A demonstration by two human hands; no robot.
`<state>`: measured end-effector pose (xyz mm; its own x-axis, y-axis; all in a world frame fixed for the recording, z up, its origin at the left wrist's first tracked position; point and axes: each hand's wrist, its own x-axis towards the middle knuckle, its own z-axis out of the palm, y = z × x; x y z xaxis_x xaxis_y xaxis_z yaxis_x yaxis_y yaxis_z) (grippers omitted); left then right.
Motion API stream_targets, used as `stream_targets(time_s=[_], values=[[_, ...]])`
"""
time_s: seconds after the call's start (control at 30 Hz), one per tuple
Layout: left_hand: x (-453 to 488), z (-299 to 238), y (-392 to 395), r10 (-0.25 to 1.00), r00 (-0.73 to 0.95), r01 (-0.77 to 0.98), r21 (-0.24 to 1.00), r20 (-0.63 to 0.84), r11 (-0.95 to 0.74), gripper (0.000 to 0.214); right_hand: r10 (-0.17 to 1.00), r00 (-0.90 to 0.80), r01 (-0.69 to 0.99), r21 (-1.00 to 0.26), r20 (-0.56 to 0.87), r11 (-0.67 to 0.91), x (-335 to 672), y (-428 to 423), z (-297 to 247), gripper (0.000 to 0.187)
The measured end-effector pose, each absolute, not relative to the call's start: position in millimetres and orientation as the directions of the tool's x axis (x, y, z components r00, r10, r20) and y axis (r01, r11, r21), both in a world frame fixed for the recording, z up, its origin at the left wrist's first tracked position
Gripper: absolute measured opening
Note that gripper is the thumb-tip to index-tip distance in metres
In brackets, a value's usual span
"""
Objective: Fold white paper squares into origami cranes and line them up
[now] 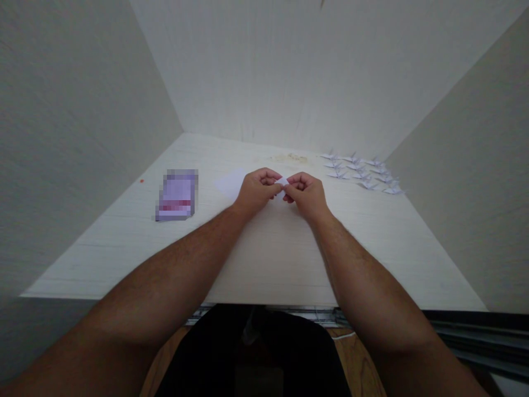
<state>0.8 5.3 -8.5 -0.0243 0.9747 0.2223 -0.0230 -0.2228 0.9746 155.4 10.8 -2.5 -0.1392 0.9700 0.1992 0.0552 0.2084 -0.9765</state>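
White folded paper piece (282, 182), small, at frame centre just above the pale wooden table (264, 259), is pinched by curled-in fingertips of both left hand (257, 191) and right hand (308, 194); judged risk: uneven pull between the grips could skew a crease or tear it.

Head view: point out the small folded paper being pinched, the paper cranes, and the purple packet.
small folded paper (282, 181), head view, on its exposed white tip.
paper cranes (361, 175), head view, on one crane in the middle of the cluster.
purple packet (177, 193), head view, on the middle of its face.
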Motion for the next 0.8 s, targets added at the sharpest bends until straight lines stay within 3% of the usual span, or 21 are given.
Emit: stream_targets(time_s=[0.8], values=[[2.2,-9.5,6.5,0.983,-0.008,-0.204,0.962,0.183,-0.18,0.014,0.941,-0.174,-0.041,-0.957,0.289,0.287,159.8,17.2,-9.4,0.006]])
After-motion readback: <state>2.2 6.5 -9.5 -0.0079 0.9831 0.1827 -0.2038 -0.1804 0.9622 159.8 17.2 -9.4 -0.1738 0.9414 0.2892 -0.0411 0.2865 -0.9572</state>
